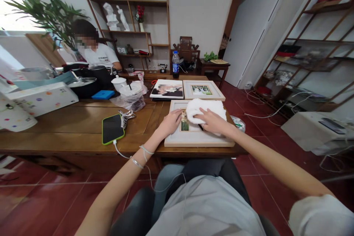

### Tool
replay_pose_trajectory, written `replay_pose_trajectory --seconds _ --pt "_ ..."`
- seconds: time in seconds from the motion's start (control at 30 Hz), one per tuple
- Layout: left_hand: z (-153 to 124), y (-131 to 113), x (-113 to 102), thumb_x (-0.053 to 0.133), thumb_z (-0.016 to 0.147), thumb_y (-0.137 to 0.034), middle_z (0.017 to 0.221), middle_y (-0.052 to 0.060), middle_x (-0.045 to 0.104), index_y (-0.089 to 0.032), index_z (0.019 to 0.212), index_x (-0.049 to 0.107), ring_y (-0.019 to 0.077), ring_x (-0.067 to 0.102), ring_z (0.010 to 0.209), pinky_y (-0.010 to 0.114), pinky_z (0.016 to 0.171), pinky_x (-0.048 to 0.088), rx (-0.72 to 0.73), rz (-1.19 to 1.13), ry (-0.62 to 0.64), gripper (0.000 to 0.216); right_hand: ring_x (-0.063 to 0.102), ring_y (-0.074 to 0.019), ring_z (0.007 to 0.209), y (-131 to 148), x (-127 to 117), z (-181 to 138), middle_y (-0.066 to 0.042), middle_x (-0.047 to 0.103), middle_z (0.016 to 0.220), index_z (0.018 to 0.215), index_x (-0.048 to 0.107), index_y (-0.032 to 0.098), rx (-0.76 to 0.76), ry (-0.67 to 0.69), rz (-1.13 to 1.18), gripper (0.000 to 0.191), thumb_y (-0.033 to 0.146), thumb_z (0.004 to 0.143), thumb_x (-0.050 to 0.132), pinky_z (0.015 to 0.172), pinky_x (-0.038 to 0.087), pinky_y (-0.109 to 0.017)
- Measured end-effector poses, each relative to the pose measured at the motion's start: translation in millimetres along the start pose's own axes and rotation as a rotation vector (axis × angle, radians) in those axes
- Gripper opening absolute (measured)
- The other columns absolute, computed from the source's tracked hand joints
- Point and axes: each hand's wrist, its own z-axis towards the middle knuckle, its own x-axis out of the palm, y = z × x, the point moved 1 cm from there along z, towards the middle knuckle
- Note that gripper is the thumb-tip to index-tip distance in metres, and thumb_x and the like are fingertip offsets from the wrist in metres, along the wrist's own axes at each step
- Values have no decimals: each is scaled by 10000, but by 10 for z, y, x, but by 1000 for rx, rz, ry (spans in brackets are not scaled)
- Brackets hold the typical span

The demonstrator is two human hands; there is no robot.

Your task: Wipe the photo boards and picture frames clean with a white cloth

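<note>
A picture frame [172,138] with a pale wooden border lies face up at the table's near edge, a small photo [184,124] in its middle. My left hand [172,121] rests flat on the frame's left side, fingers stretched toward the photo. Bunched under my right hand [212,121] is a white cloth [206,106], gripped and pressed on the frame's right part. The cloth and hand hide much of the photo. A small dark thing below my right fingers is too covered to name.
Behind lie a second framed photo [217,96] and a photo book [158,96]. A bottle [175,67] stands farther back. To the left are a charging phone [113,129], a plastic-bagged cup [131,90] and a box [45,99]. Another person [101,55] sits across the table.
</note>
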Motion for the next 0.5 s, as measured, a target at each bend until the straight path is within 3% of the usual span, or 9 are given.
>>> replay_pose_trajectory --seconds 0.13,0.23,0.37,0.5 --pt "5 30 16 399 934 -235 1345 107 542 -152 1234 581 226 486 1265 406 1076 387 -6 -5 -5 361 218 -331 1403 -286 0 352 -177 446 1417 1346 478 130 37 -69 -69 624 24 732 447 1073 217 -555" --pt "7 45 26 405 932 -237 1344 109 543 -160 1237 579 227 491 1260 412 1070 394 -3 -5 -12 360 197 -337 1406 -313 -3 445 -163 491 1383 1334 494 130 17 -49 -82 641 -7 711 426 1062 198 -588" --pt "3 13 8 400 934 -231 1344 110 542 -155 1232 579 222 486 1264 402 1072 392 6 -5 -8 357 391 -330 1302 -115 -46 262 -160 573 1286 1296 541 150 -45 31 -80 638 -15 695 407 1020 298 -528" --pt "0 -11 3 394 936 -219 1340 111 546 -147 1224 584 220 482 1269 392 1074 390 4 -13 -6 352 616 -298 999 195 -174 -146 -168 614 1204 1235 600 186 -110 120 -54 574 25 711 430 863 424 -397"
